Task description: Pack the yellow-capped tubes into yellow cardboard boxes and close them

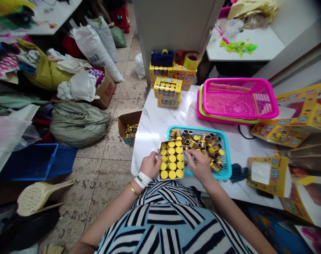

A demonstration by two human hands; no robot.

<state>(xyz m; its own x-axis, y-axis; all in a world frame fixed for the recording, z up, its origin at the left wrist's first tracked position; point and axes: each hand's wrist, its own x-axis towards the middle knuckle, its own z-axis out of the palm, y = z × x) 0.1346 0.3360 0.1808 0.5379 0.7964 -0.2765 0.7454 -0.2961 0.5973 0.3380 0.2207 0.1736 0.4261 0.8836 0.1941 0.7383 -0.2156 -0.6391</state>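
Note:
My left hand (149,164) grips the left edge of a small open box (171,159) packed with several yellow-capped bottles standing upright. My right hand (198,163) rests against the box's right side, its fingers pinched together at the top right corner over the rim of a turquoise basket (227,165). What the fingers pinch is too small to make out. The basket holds several loose yellow-capped bottles (206,143) lying on their sides. Both sit on the front of a white marble table (155,127).
Stacked pink and green baskets (237,98) sit behind the turquoise one. Filled yellow boxes (167,92) are piled at the table's back left with tape rolls. Flat yellow cartons (267,174) lie at right. A cardboard box (129,127) of bottles, bags and a blue crate (35,160) crowd the floor left.

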